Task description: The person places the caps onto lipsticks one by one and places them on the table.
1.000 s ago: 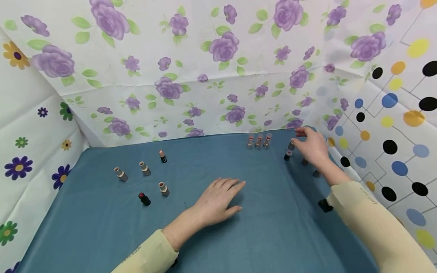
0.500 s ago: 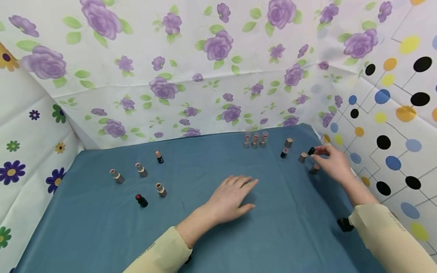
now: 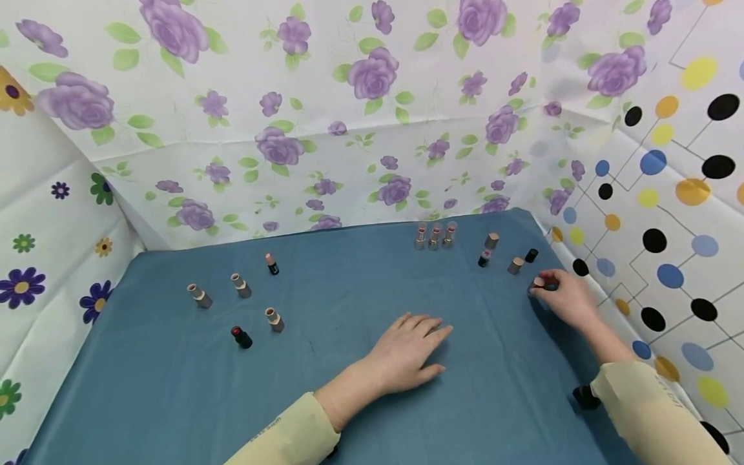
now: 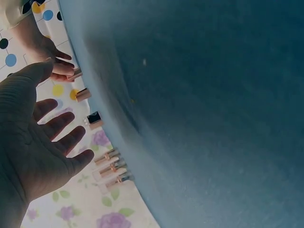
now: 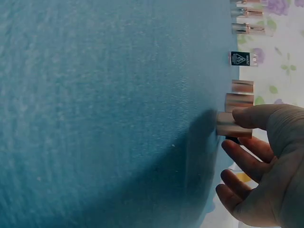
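At the right of the cloth my right hand [image 3: 568,300] pinches a rose-gold lipstick cap [image 5: 227,124] between thumb and fingers. The cap stands upright on the cloth in the right wrist view. Just behind it are a black cap [image 3: 531,256] and two more rose-gold caps, one nearer [image 3: 515,265] and one farther back [image 3: 492,241]. A short black lipstick [image 3: 484,259] stands beside them. My left hand [image 3: 403,355] is held palm down over the middle of the cloth, fingers spread and holding nothing. Whether it touches the cloth cannot be told.
Three clear-capped lipsticks [image 3: 434,236] stand in a row at the back. Several uncapped lipsticks are at the left, among them a black one with a red tip [image 3: 241,337] and a grey one [image 3: 275,320]. Patterned fabric walls [image 3: 325,116] bound the blue cloth [image 3: 174,387].
My right hand has come forward from the back caps, past the black cap, to the nearest rose-gold cap. The black cap now stands free. My left hand has shifted slightly right.
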Available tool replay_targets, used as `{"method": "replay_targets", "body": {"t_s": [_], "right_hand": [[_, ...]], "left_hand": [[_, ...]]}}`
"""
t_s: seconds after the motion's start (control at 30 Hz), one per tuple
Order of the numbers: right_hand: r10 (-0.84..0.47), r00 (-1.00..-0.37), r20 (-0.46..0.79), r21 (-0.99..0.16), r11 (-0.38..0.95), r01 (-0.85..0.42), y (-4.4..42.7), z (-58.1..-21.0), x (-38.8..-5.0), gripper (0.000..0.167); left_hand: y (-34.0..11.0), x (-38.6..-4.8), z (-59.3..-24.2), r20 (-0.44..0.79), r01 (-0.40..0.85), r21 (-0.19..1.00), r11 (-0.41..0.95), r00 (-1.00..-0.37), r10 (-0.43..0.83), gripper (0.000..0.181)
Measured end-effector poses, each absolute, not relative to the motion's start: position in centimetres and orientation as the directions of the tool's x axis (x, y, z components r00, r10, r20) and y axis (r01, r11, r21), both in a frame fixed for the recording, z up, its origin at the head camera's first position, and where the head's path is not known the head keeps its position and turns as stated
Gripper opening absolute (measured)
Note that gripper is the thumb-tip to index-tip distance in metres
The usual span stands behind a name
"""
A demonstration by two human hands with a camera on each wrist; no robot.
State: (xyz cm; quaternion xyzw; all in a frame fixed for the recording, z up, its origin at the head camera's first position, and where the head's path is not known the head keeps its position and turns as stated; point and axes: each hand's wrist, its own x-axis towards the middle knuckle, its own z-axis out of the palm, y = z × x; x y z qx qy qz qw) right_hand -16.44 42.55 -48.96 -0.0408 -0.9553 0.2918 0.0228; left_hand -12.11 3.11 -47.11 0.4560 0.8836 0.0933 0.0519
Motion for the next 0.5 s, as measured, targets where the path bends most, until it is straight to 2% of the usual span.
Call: {"method": "replay_targets", "body": {"t_s": [0.23, 0.5], "right_hand": [[0.121, -0.992, 0.038, -0.537, 0.839, 0.082, 42.57, -49.57, -16.57, 0.046], [0.140, -0.988, 0.067, -0.526, 0.846, 0.084, 42.31, -49.87, -16.49, 0.034]], "left_hand": [[3.03, -11.82, -47.52, 0.001, 0.790, 0.216, 0.574, -0.588, 0.809, 0.069], [2.50, -11.78, -47.55, 0.014, 0.783, 0.235, 0.576, -0.595, 0.803, 0.069]]}}
